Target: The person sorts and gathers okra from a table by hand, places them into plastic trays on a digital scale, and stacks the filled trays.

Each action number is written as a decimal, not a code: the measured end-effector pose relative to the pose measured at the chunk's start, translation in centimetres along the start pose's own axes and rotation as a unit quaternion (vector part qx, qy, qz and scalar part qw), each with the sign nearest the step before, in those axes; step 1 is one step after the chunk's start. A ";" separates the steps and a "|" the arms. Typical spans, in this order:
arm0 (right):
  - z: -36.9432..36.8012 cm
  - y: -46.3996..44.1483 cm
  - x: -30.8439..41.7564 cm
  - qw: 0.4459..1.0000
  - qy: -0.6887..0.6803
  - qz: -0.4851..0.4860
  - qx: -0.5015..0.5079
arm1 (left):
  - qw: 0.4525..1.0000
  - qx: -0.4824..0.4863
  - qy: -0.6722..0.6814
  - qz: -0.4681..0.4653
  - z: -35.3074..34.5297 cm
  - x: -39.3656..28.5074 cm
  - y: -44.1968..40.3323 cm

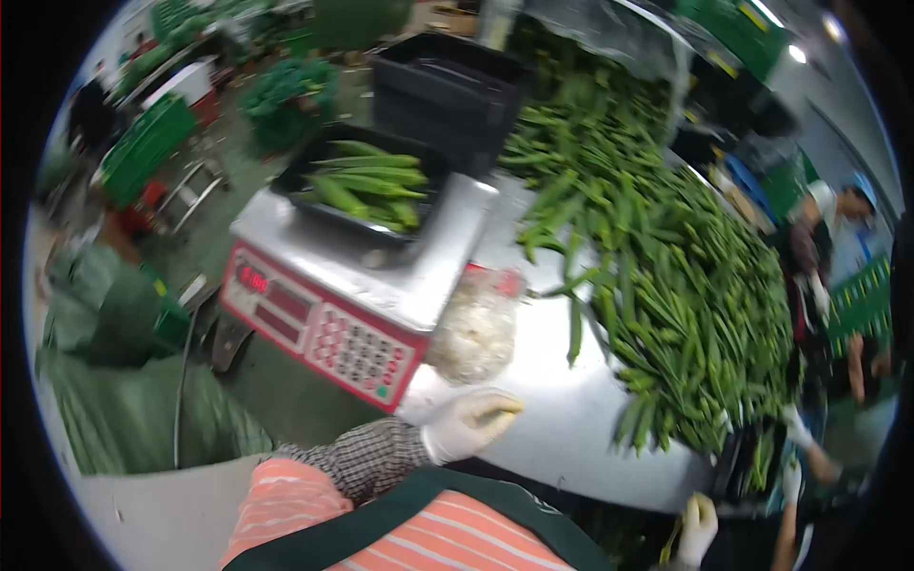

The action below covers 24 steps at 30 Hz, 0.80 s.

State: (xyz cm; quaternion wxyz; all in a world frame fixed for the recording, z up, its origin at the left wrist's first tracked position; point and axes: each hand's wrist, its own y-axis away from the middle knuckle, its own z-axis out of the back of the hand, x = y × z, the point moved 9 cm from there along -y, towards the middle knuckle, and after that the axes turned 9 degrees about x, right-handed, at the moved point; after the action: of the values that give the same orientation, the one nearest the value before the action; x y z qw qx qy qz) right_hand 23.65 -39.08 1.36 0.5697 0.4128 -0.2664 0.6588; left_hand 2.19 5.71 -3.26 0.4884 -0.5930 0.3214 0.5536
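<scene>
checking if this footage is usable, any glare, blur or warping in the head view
Head view: fisheye curving inside a black border; white glare on the metal table; ceiling light blown out; digital scale's red readout smeared; far okra soft

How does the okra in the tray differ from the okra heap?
- Amount: the tray okra is a small bunch; the okra heap spreads across much of the table.
- Pose: tray okra lies mostly side by side; heap okra points every way.
- Support: tray okra sits in a black tray on the scale; heap okra rests on the tabletop.
Shared: both green, slender pods.
</scene>
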 end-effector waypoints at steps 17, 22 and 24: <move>-32.8 -8.8 16.8 0.928 0.212 0.240 0.189 | 0.999 0.023 0.043 0.021 -0.3 0.7 0.4; -33.0 -6.9 21.7 0.928 -0.139 0.134 0.320 | 0.998 0.021 0.066 0.000 -0.5 0.5 0.4; -36.0 -4.6 28.0 0.883 -0.087 0.300 0.351 | 0.997 0.030 0.064 -0.019 -0.4 0.3 0.2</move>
State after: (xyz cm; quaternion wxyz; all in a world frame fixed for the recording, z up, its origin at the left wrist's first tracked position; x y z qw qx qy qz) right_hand 19.20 6.34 5.88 0.1372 0.5417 -0.1778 0.8100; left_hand 2.18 5.27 -3.63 0.4945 -0.6185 0.3574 0.4951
